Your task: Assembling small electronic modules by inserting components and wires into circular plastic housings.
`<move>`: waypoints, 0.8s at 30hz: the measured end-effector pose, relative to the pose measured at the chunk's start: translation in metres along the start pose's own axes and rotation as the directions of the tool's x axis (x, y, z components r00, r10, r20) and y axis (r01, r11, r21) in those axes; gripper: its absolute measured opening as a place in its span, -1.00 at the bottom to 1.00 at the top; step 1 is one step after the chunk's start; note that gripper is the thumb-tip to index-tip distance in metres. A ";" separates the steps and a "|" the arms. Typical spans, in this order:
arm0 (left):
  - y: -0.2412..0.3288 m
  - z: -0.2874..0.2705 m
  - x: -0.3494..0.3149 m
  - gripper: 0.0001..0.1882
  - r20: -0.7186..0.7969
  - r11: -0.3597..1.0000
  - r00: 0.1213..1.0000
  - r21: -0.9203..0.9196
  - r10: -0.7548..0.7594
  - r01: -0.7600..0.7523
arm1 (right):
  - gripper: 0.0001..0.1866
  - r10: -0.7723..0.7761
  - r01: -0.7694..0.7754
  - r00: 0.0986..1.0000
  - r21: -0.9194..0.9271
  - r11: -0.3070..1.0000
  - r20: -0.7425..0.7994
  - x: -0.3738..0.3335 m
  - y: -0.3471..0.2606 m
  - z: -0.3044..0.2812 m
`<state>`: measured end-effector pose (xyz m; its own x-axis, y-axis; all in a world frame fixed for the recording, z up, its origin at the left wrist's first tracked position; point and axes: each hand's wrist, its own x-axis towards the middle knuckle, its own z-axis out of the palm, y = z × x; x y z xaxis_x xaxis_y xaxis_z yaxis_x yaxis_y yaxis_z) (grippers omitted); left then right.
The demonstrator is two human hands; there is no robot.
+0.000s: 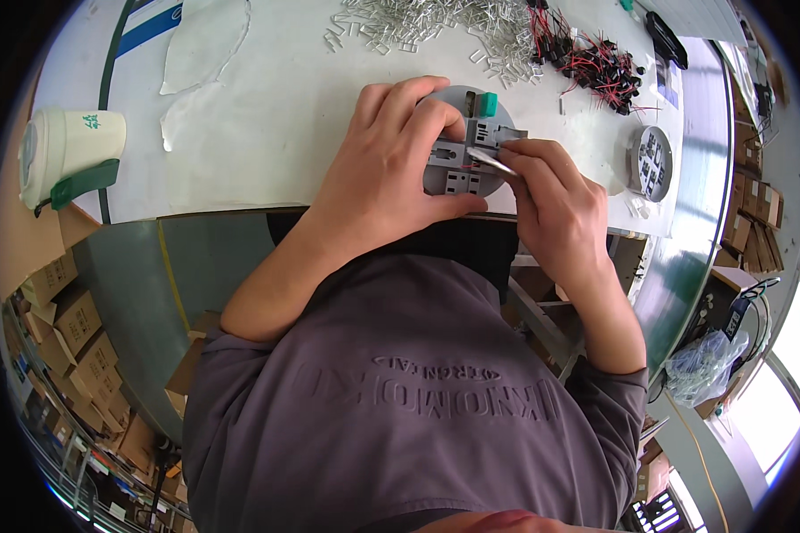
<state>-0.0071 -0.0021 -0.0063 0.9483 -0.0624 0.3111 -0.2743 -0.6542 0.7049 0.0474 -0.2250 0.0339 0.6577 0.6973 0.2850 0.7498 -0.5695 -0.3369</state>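
A round grey disc (468, 142) is steadied at the bench (267, 115) edge by the left hand (391, 169), clasped over it, while a thin metal pin (489, 161), pinched in the right hand (551, 200), is judged mid-insertion, requiring careful alignment with its slot.

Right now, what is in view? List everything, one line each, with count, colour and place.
Round fixture: one, grey with a green block, table edge, under both hands.
Metal pin: one, silver, in the right fingers, on the fixture.
Second round fixture: one, grey, table right.
Metal clips: a heap, silver, table top.
Wired parts: a pile, red and black, top right.
Cup: one, white with green, left.
Cardboard boxes: many, brown, lower left.
Left hand: steadying the fixture.
Right hand: pinching the pin.
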 end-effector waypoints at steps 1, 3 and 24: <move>0.000 0.000 0.000 -0.26 -0.001 1.000 1.000 0.000 -0.003 0.003 | -0.69 -0.002 0.002 1.000 0.002 1.000 0.002 0.001 0.000 -0.001; -0.001 -0.001 -0.001 -0.27 0.000 1.000 1.000 0.001 -0.001 0.001 | -0.67 -0.044 0.045 0.997 -0.017 0.999 0.058 0.007 0.002 -0.006; 0.016 -0.004 0.008 -0.08 -0.024 0.987 1.000 0.161 0.007 -0.003 | -0.72 0.305 -0.220 0.948 0.504 0.835 -0.093 -0.021 0.005 -0.003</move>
<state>-0.0040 -0.0100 0.0099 0.9423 -0.0490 0.3311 -0.2480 -0.7665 0.5924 0.0374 -0.2438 0.0293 0.8590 0.4462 0.2509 0.4453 -0.4097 -0.7961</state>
